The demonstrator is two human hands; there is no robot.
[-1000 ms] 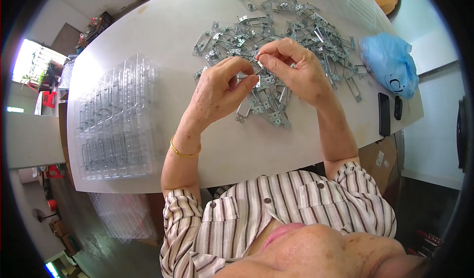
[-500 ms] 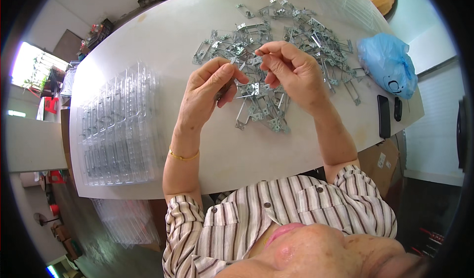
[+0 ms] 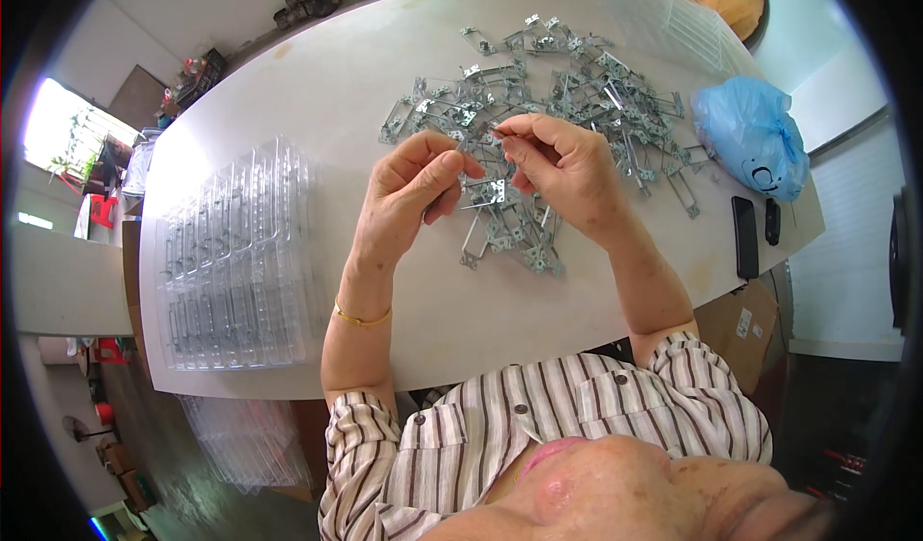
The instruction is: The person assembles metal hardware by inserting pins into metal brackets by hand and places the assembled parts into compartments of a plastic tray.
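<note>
My left hand (image 3: pixel 409 190) is closed round a grey metal bracket (image 3: pixel 461 146), whose end shows at the fingertips; the rest is mostly hidden by the fingers. Close to it on the right, my right hand (image 3: pixel 567 171) has thumb and forefinger pinched together. Whatever small thing those fingertips hold is too small to make out. Both hands are raised over the near part of a loose pile of metal brackets (image 3: pixel 500 238), thin frames with flat, holed end plates. The two sets of fingertips are a short gap apart.
Stacked clear plastic trays (image 3: pixel 236 262) with brackets in their slots lie on the white table (image 3: pixel 413 339) at left. A blue plastic bag (image 3: pixel 750 137), a black phone (image 3: pixel 744 238) and a small black object (image 3: pixel 772 222) lie at right. More clear trays (image 3: pixel 687 22) lie at far right.
My right hand has come down slightly, and its fingertips are a little nearer to the left hand's. The whole view has shifted a little. Both hands remain closed.
</note>
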